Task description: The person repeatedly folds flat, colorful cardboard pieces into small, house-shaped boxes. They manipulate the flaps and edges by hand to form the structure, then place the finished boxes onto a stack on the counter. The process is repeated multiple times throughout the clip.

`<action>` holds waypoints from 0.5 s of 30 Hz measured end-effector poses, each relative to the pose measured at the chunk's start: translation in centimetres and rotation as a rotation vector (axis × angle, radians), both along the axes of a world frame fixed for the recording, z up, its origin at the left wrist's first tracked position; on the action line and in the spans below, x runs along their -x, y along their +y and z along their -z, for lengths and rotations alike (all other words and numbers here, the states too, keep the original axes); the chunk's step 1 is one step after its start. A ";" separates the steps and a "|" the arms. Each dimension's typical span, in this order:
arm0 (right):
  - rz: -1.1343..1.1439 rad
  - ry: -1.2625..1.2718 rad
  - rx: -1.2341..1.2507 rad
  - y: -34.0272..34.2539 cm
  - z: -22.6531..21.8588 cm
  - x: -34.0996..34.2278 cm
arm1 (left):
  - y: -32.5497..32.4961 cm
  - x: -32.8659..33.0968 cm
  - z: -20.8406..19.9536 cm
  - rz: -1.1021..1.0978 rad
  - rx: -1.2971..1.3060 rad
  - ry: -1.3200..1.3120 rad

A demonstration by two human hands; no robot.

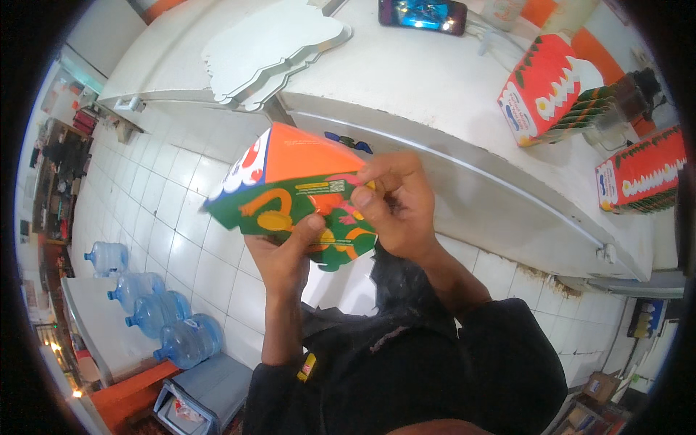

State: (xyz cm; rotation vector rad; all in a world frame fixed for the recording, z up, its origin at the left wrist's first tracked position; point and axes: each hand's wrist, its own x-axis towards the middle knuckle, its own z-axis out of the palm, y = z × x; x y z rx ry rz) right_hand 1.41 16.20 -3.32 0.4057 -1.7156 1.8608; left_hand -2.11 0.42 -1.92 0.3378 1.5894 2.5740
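As the left hand (281,255) grips the box (290,206) before the counter (406,72), most left fingers hidden behind it, the right hand (399,206) pinches its right edge. The picture's top cuts off the phone (423,14).

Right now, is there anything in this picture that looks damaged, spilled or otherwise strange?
Yes: toward the right, a ragged brown patch marks the white floor tiles at the foot of the long white unit. It stands out like dirt or wear; I cannot tell which.
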 end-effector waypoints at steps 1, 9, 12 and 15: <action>0.021 0.015 -0.023 -0.1 -0.1 0.1 | 0.0 0.0 -0.1 -0.029 -0.027 -0.013; 0.191 0.056 -0.199 -0.9 1.2 -0.1 | 1.1 0.2 0.4 -0.065 -0.001 0.005; 0.175 0.014 -0.082 -0.7 2.3 0.7 | 0.9 0.5 0.3 -0.113 0.084 0.062; 0.236 0.031 -0.120 1.6 2.1 0.4 | -0.1 1.7 -0.5 -0.075 0.236 0.148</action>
